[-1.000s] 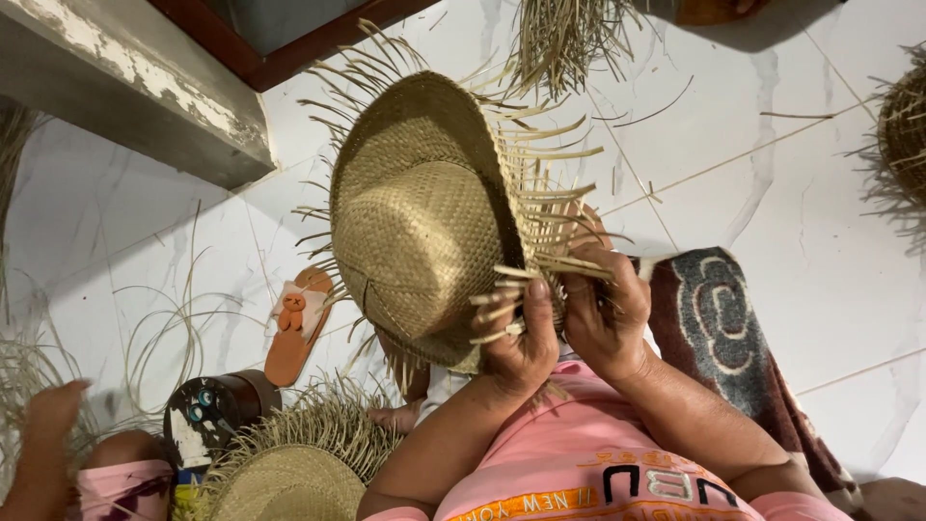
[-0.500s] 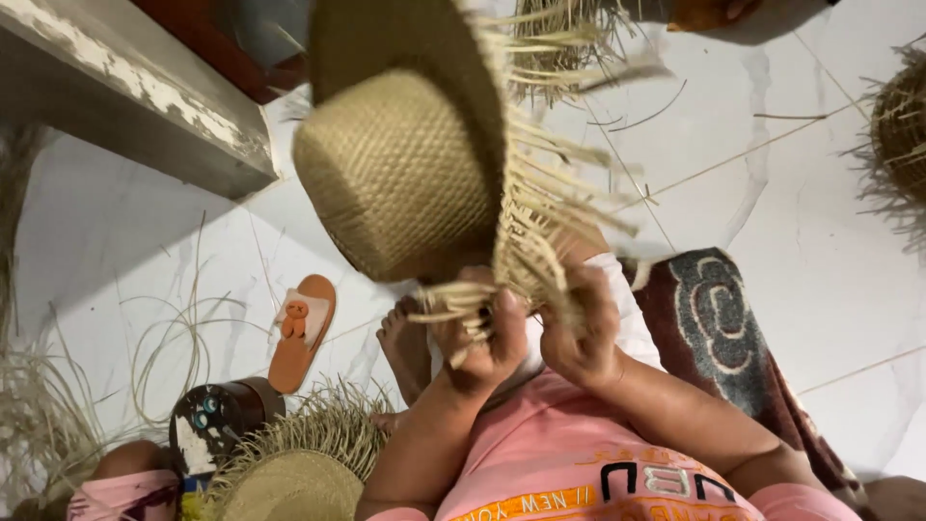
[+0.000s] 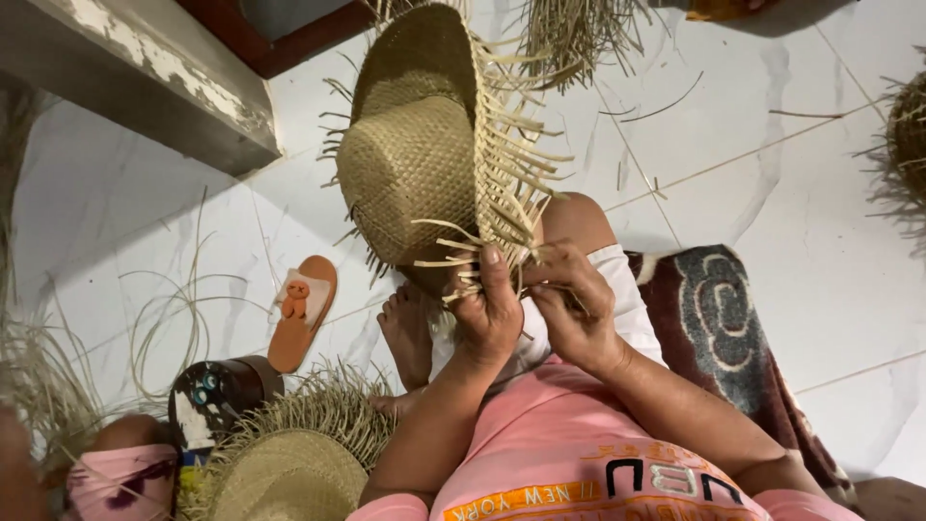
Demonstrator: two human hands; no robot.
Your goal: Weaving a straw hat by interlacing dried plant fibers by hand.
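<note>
From the head view, the left hand (image 3: pixel 487 314) has its fingers curled narrow, pinching loose straw strands at the brim of a half-woven straw hat (image 3: pixel 424 164) held up above the knee. The right hand (image 3: pixel 569 309) grips neighbouring strands just beside it, fingers bent close. Two more unfinished hats show: one at the bottom (image 3: pixel 289 463), another at the right edge (image 3: pixel 907 135). One orange sandal (image 3: pixel 301 311) lies on the white tile floor (image 3: pixel 772 193).

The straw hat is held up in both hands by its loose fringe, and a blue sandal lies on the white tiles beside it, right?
Not quite: the sandal is orange-brown, not blue, as the head view shows. The rest holds: both the left hand and right hand grip the straw hat by its fringe.
</note>
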